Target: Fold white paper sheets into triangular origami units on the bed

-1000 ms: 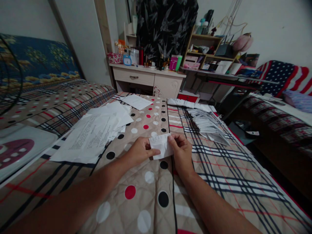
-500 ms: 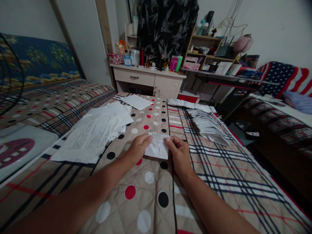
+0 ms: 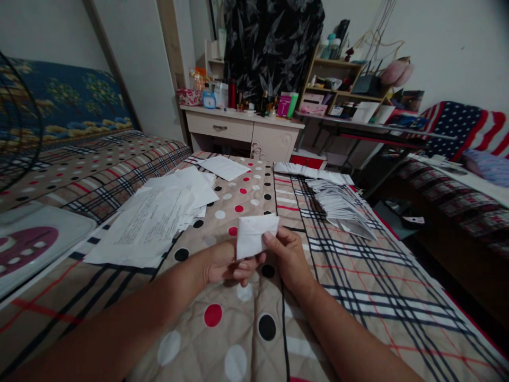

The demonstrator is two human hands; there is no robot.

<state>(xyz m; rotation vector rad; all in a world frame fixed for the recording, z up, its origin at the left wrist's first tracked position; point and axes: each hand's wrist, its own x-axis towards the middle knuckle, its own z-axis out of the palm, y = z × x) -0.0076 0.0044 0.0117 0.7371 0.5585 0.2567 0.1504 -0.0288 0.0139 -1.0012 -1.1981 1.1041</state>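
Note:
A small folded white paper stands lifted just above the dotted quilt. My right hand pinches its lower right edge with thumb and fingers. My left hand curls under the paper's lower left corner, fingertips touching it. Both hands are closed on the paper, close together at the middle of the bed.
A loose heap of printed sheets lies to the left, a single sheet farther back. A fanned row of folded papers lies on the plaid part at right. A dresser and a cluttered desk stand beyond the bed.
The paper was flat between my hands on the quilt. It now stands up, folded over and blank side facing me; my left hand has dropped beneath it and drawn nearer.

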